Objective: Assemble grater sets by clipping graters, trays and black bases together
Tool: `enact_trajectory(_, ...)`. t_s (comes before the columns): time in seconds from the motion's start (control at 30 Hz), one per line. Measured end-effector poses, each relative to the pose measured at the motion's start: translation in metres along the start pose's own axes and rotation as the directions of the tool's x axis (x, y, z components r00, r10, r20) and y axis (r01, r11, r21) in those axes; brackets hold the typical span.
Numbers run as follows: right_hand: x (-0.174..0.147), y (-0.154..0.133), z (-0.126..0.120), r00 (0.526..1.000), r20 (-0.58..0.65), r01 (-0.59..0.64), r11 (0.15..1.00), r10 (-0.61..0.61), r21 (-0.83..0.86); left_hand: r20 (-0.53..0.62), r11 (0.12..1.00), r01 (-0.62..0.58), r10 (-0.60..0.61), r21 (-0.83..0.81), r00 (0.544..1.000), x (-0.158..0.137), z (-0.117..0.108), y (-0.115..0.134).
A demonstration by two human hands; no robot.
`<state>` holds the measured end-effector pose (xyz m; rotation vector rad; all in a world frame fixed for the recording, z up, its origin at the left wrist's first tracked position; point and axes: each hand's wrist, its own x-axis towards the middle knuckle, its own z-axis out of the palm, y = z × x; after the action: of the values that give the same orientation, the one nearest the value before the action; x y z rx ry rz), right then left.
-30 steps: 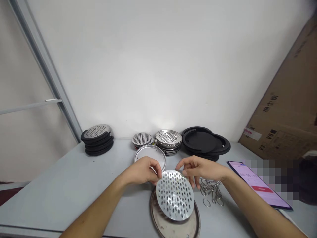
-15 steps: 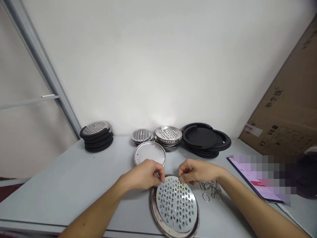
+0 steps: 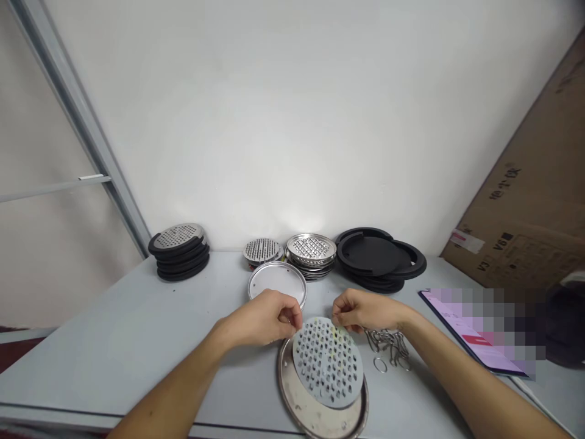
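A round grater plate (image 3: 328, 363), grey with rows of raised holes and a few yellow-green specks, tilts over a shallow round metal dish (image 3: 315, 421). My left hand (image 3: 274, 316) is closed, pinching the plate's far left edge. On the far right edge, my right hand (image 3: 359, 311) pinches it too. The dish's near floor shows below the plate; the rest of it is covered. Just beyond my left hand lies a shiny round metal plate with a rim (image 3: 278, 280), partly hidden by that hand.
Metal rings and clasps (image 3: 388, 349) lie right of the dish. Along the wall stand a stack of black holders with a grater plate (image 3: 179, 253), grater discs (image 3: 262, 251), rimmed graters (image 3: 311, 251) and black rings (image 3: 377, 259). A tablet (image 3: 461, 329) and cardboard box (image 3: 525, 213) are at right.
The grater plate has moved up and away from me, with its near edge lifted off the dish's near side. More of the dish's floor shows. Both hands shifted slightly with it.
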<state>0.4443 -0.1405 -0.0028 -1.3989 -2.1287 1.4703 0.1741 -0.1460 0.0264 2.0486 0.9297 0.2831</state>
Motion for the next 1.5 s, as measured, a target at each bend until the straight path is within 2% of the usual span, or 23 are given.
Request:
enact_trajectory(0.13,0.000,-0.001,0.004,1.000,0.028,0.010,0.999,-0.009,-0.041,-0.005,1.000,-0.005,0.005,0.001,1.000,0.000,0.000,0.000)
enact_trajectory(0.4,0.002,-0.005,0.014,0.999,-0.037,-0.041,0.987,0.035,-0.153,-0.022,1.000,0.001,0.000,0.014,1.000,0.000,0.001,-0.001)
enact_trajectory(0.73,0.007,-0.010,0.031,0.980,-0.194,-0.041,0.927,-0.035,-0.373,-0.001,1.000,0.018,-0.018,0.025,1.000,0.001,0.003,0.001)
enact_trajectory(1.03,0.006,-0.010,0.033,0.977,-0.199,-0.020,0.910,-0.070,-0.415,0.016,0.999,0.005,-0.006,0.044,1.000,0.000,0.003,0.000)
enact_trajectory(1.17,0.005,-0.015,0.029,0.966,-0.232,0.012,0.921,-0.111,-0.389,0.080,0.994,-0.070,0.064,0.081,0.995,-0.001,0.009,0.004)
enact_trajectory(1.23,0.004,-0.017,0.026,0.954,-0.273,0.013,0.925,-0.126,-0.379,0.127,0.974,-0.181,0.164,0.136,0.978,-0.001,0.018,0.007)
enact_trajectory(1.33,0.003,-0.018,0.024,0.953,-0.286,-0.017,0.925,-0.100,-0.379,0.198,0.915,-0.355,0.318,0.193,0.927,0.000,0.033,0.009)
enact_trajectory(1.4,0.003,-0.017,0.023,0.959,-0.272,-0.028,0.925,-0.082,-0.380,0.222,0.894,-0.388,0.341,0.223,0.913,0.000,0.040,0.009)
enact_trajectory(1.5,0.003,-0.016,0.023,0.964,-0.251,-0.011,0.928,-0.089,-0.373,0.237,0.883,-0.382,0.323,0.273,0.916,0.000,0.044,0.007)
